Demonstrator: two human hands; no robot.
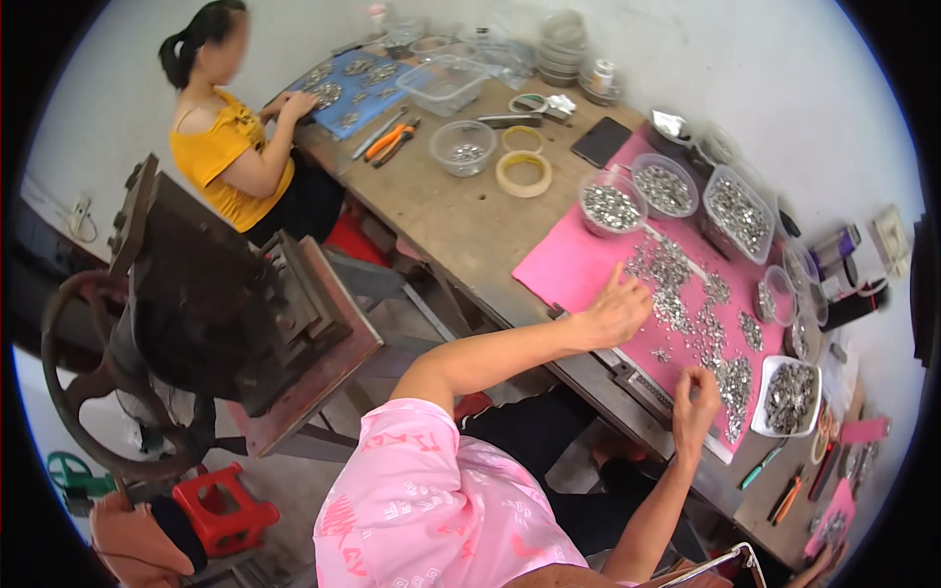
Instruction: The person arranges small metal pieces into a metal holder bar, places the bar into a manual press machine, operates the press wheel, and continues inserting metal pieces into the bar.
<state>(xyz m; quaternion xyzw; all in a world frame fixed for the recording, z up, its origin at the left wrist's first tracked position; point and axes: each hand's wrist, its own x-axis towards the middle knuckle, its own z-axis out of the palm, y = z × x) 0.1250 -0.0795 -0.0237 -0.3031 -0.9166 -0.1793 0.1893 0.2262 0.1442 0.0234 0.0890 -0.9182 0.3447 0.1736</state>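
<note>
Left hand, right hand curled, grip unclear, beside shiny metallic bits on pink sheet, along edge of tabletop.

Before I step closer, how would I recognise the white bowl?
On the workbench, find the large pink mat. At its right edge, just beyond the person's right hand, sits a squarish bowl of small silvery metal pieces. Opaque white walls distinguish it from the clear plastic tubs nearby.
</note>
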